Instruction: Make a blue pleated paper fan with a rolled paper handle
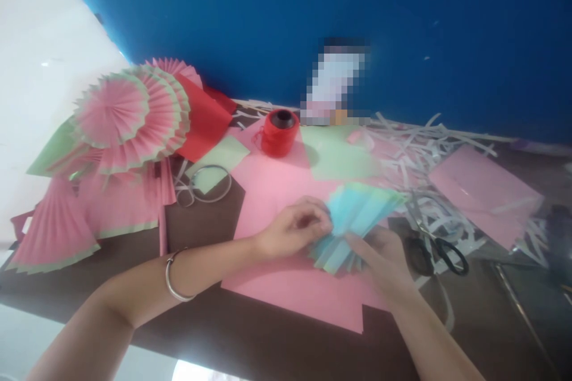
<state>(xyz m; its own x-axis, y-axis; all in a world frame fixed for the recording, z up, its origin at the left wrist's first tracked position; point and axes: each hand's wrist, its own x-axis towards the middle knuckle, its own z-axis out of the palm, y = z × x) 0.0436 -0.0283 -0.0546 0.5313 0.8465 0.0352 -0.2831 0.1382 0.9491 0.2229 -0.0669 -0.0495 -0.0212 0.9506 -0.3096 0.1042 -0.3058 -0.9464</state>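
Observation:
A pleated light-blue paper fan with green edges [357, 211] is held over pink sheets [286, 286] near the middle. My left hand [297, 226] pinches at the left side of its gathered middle, thumb and fingertips together. My right hand [379, 253] grips the fan from the right, thumb on the pleats and fingers partly hidden behind it. The folds spread out above and below the pinched middle. Behind the fan stands a red spool of string [280, 134], with a green sheet [337, 152] to its right.
Pink-green pleated rosettes [111, 110] and red paper [205, 116] are piled at the left. A metal ring [211, 183] lies near them. Black-handled scissors [435, 253], white paper strips [402, 149] and a pink packet [485, 190] are at the right. A blue board [250, 24] stands behind.

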